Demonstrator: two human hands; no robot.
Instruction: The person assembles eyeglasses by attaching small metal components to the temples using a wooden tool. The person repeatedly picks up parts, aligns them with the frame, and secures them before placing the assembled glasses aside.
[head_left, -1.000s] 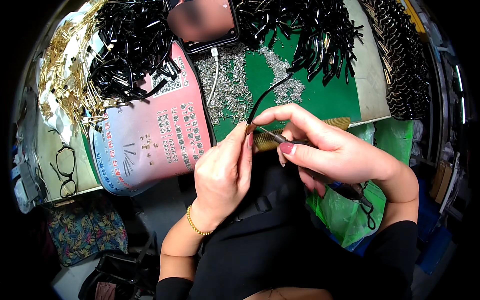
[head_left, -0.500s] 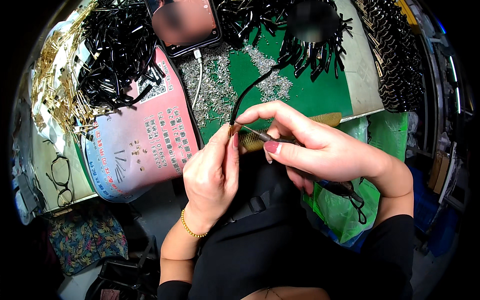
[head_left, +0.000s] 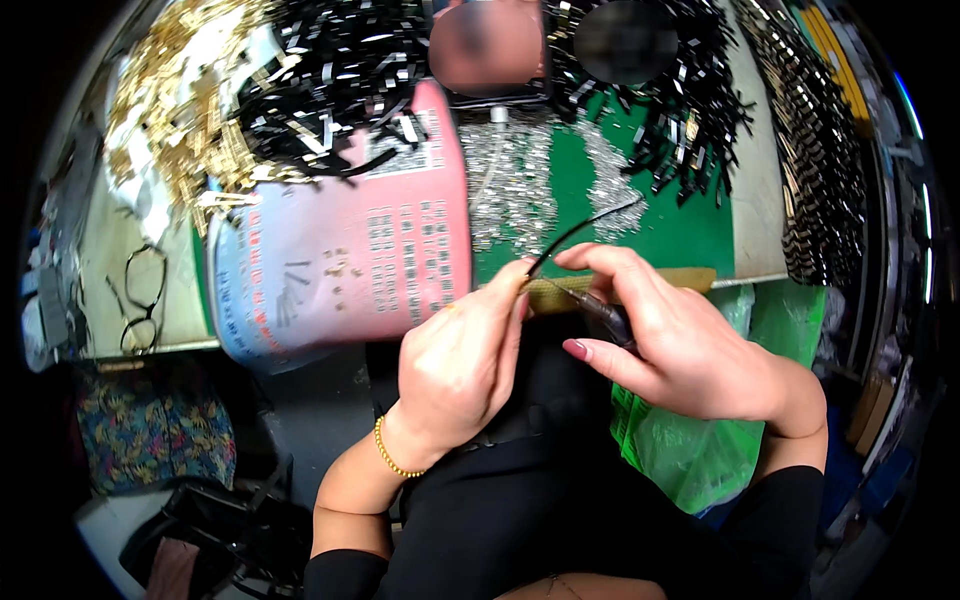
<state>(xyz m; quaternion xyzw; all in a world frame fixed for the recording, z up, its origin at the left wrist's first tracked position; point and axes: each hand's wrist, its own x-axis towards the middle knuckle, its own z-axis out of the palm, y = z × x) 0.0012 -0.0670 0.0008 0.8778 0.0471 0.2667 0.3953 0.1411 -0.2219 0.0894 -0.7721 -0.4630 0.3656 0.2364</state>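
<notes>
My left hand (head_left: 460, 350), with a gold bead bracelet at the wrist, pinches a thin black eyeglass temple (head_left: 562, 241) at its near end. The rest of the temple curves away to the upper right over the green mat. In my right hand (head_left: 690, 350) is a screwdriver (head_left: 608, 318) with a dark handle, its thin shaft pointing at the pinched end. My right thumb is stretched away from the handle. Whether the tip touches the temple is too blurred to tell. Behind the hands runs a yellowish textured strip (head_left: 680, 283) along the table's front edge.
Small silver metal pieces (head_left: 510, 195) lie on the green mat (head_left: 690, 235). Black temples (head_left: 320, 90) and gold ones (head_left: 170, 110) are heaped at the left, beside a pink-blue printed sheet (head_left: 400, 290). A phone (head_left: 490, 98) stands at the back. Glasses (head_left: 142, 300) lie far left.
The whole view has shifted, so the table's things appear farther right. My right thumb has lifted off the screwdriver's handle. The left hand keeps its pinch on the temple.
</notes>
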